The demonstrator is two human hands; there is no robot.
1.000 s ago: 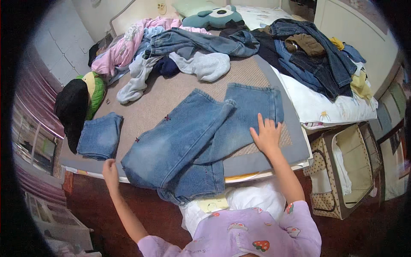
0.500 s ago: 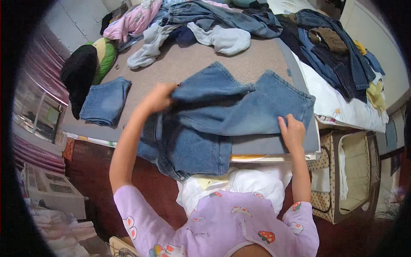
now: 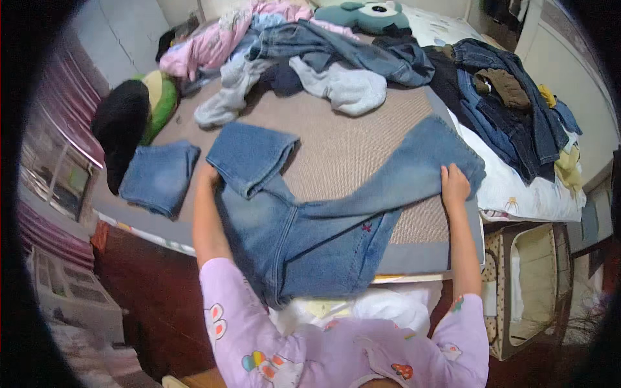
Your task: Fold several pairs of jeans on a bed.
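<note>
A pair of blue jeans (image 3: 259, 213) lies spread over the near edge of the bed, its waist part hanging toward me. One leg is folded over on itself at the left; the other stretches out to the right. My left hand (image 3: 208, 176) grips the left edge of the denim beside the folded leg, its fingers partly hidden. Toward the hem of the right leg, my right hand (image 3: 456, 185) is closed on the lower edge of the cloth. A small folded denim garment (image 3: 158, 180) lies left of my left hand.
Grey sweatpants (image 3: 349, 87), more jeans (image 3: 336, 48) and pink clothing (image 3: 213, 42) are heaped at the far side. Dark denim (image 3: 511, 123) is piled at the right. Black (image 3: 123, 123) and green (image 3: 165, 110) plush things sit far left. A dotted storage box (image 3: 530, 291) stands beside the bed.
My left hand has moved left and down, and the left leg now lies folded over at the left. The right leg has straightened out toward the right, with my right hand still on it.
</note>
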